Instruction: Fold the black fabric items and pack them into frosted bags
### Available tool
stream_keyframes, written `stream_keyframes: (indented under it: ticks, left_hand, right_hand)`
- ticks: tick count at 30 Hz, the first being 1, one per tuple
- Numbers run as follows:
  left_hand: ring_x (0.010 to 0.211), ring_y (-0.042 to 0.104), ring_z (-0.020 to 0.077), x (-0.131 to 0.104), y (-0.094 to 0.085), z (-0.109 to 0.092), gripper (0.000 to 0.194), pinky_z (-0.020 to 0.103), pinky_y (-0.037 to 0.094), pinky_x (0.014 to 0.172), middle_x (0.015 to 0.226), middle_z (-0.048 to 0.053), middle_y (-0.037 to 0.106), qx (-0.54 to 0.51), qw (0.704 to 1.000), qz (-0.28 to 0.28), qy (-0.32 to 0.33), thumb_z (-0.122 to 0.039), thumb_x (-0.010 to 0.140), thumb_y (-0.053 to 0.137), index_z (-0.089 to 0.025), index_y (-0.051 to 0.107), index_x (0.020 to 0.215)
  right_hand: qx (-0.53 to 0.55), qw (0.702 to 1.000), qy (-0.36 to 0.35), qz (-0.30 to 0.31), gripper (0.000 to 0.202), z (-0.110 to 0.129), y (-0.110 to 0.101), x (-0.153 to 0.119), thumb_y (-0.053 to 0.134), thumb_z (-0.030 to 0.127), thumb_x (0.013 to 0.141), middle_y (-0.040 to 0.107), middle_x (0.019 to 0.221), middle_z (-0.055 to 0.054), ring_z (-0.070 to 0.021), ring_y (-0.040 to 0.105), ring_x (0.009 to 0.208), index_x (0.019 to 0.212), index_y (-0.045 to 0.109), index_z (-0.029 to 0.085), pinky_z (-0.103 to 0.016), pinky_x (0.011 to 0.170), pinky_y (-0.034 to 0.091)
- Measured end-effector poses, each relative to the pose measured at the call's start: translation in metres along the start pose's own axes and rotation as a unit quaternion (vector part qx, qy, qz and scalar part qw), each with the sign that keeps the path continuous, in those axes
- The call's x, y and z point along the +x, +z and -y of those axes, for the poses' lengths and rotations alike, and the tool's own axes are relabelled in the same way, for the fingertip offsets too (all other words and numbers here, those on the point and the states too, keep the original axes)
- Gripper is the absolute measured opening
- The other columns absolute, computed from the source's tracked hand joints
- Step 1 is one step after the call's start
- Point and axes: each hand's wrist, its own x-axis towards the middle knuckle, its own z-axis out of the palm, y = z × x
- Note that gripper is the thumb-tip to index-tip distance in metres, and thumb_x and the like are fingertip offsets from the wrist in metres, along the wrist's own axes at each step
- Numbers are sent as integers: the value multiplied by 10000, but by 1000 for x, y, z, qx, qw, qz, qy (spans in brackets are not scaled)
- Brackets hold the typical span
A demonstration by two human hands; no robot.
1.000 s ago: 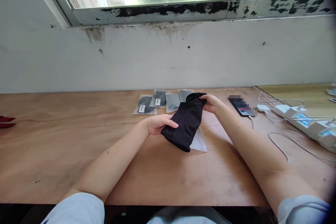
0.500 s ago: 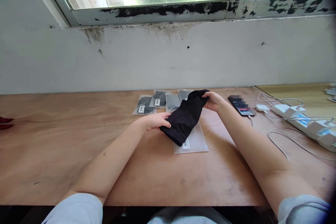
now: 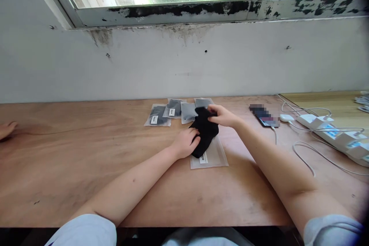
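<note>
The counter [image 3: 86, 150] carries 1 black cloth [image 3: 205, 128], short of the far edge. The cloth is probably light, soft and limp: grasp opposite edges. Right hand [image 3: 221, 116] pinches its right edge; left hand [image 3: 185, 144] lies on its left side, grip unclear. Beneath: 1 labelled bag [image 3: 219, 157]. Near the far edge: 4 filled packets [image 3: 159, 112].

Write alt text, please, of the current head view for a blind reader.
A person's left hand and right hand handle black cloth over a translucent labelled bag on a wooden table. Four packets of dark material lie farther back, a phone and a white power strip to the right; another person's hand shows at the left edge.
</note>
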Motion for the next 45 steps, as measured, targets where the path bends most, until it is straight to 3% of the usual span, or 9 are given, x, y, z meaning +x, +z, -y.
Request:
stream_keyframes:
  ticks: [4, 9, 13, 17, 22, 29, 35, 39, 45]
  left_hand:
    - [1036, 580, 227, -2, -4, 7, 227, 388, 478, 951, 1065, 102, 602, -5, 984, -179, -27, -279, 999, 375, -187, 570, 1071]
    - [1222, 526, 245, 0, -2, 9, 234, 423, 409, 1075, 1239, 115, 581, 29, 990, -137, 23, -273, 984, 439, -185, 588, 1140]
    - [1265, 522, 285, 0, 3, 6, 278, 465, 401, 1086, 1310, 129, 587, 58, 995, -69, 49, -294, 948, 509, -185, 621, 1178]
    - [1258, 531, 313, -2, 5, 4, 289, 488, 407, 1079, 1306, 137, 594, 75, 996, -7, 56, -364, 917, 558, -189, 663, 1122]
    - [1311, 482, 326, -3, -1, 3, 322, 498, 388, 1077, 1363, 143, 562, 70, 995, 21, 74, -459, 880, 616, -199, 666, 1064]
    - [1251, 538, 272, -2, -4, 0, 194, 485, 363, 1090, 1252, 111, 651, 24, 992, 27, 117, -254, 949, 481, -203, 667, 978]
    - [1335, 487, 290, -5, -8, -2, 214, 494, 326, 1152, 1295, 110, 644, -10, 990, 41, 135, -320, 943, 492, -222, 678, 905]
    - [1478, 327, 288, -5, -4, -1, 364, 488, 268, 1202, 1544, 117, 450, -4, 996, 25, 83, -360, 978, 455, -202, 601, 1271]
    - [1545, 142, 319, -2, 8, 4, 687, 511, 163, 1238, 1662, 117, 214, 60, 989, 131, 36, -464, 988, 436, -192, 247, 1589]
  right_hand:
    - [-161, 966, -66, 189, 170, -2, 26, -15, 606, 110, 631, 710, 995, -38, -268, 632, 1049, 752, 585, 228, -325, 825, 465]
    - [-222, 937, -142, 228, 104, -14, 44, -33, 698, 290, 755, 709, 1018, -62, -275, 612, 1071, 840, 658, 246, -389, 934, 456]
    - [-213, 963, -154, 60, 171, -32, 37, -38, 525, 347, 932, 701, 1083, -83, -258, 607, 1065, 904, 662, 249, -414, 973, 435]
    - [-325, 937, -49, -121, 247, -57, 33, -34, 587, 465, 911, 684, 1064, -120, -308, 555, 1094, 930, 651, 226, -468, 979, 387]
    - [-383, 919, 14, -99, 377, -75, 38, -29, 604, 581, 879, 672, 1095, -129, -338, 497, 1170, 919, 653, 210, -481, 981, 351]
    - [-354, 928, 13, -117, 230, -81, 37, -26, 548, 420, 941, 671, 998, -90, -291, 527, 1079, 837, 584, 218, -431, 936, 364]
    - [-339, 936, -33, -86, 199, -73, 40, -29, 477, 382, 985, 689, 931, -71, -247, 583, 921, 906, 560, 220, -409, 912, 366]
    - [-377, 922, -21, -90, 274, -67, 41, -32, 556, 490, 939, 700, 1010, -87, -287, 593, 1009, 962, 596, 220, -424, 920, 352]
    - [-422, 903, 25, -77, 329, -65, 41, -30, 618, 526, 875, 692, 989, -101, -306, 585, 1037, 781, 572, 214, -420, 877, 354]
